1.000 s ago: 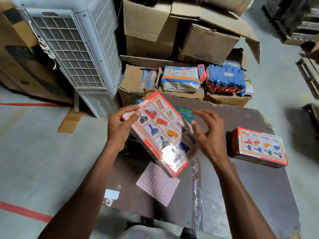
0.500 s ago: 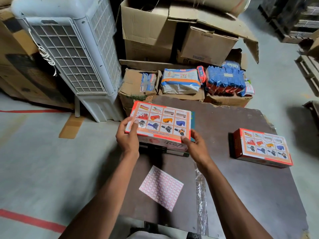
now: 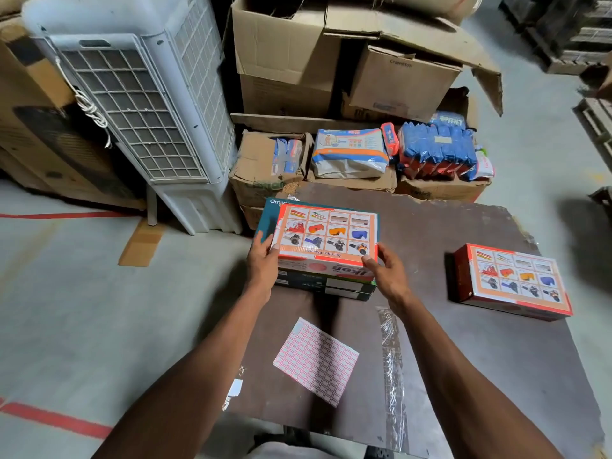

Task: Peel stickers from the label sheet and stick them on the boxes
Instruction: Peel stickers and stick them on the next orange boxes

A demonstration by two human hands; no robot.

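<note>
Hands of one person meet at a red-and-white product box (image 3: 326,235) printed with a grid of tool pictures, which lies flat on top of a short stack of dark teal boxes (image 3: 326,286) near the far left part of a dark brown board (image 3: 463,342). Left hand (image 3: 263,265) holds the box's near left corner, thumb on the top face and fingers curled round the side. Right hand (image 3: 385,271) holds the near right corner in the same way, thumb tip resting on the top edge. Both grips are closed on the box; neither hand is spread.

Label sheet (image 3: 316,361), white with rows of small red-bordered stickers, lies flat on the board between the two forearms, nearer the viewer than the stack and apart from it. A second red-and-white box (image 3: 513,281) of the same print lies on the board well to the right, touched by neither hand. A strip of crinkled clear plastic (image 3: 392,359) runs along the board beneath the right forearm.

Beyond the board stand a white air cooler (image 3: 139,104) at left, large brown cartons (image 3: 331,54) at centre, and low cartons carrying a white-and-orange packet (image 3: 349,152) and blue packets (image 3: 437,149). The floor (image 3: 82,309) is grey with red tape lines (image 3: 56,420).
</note>
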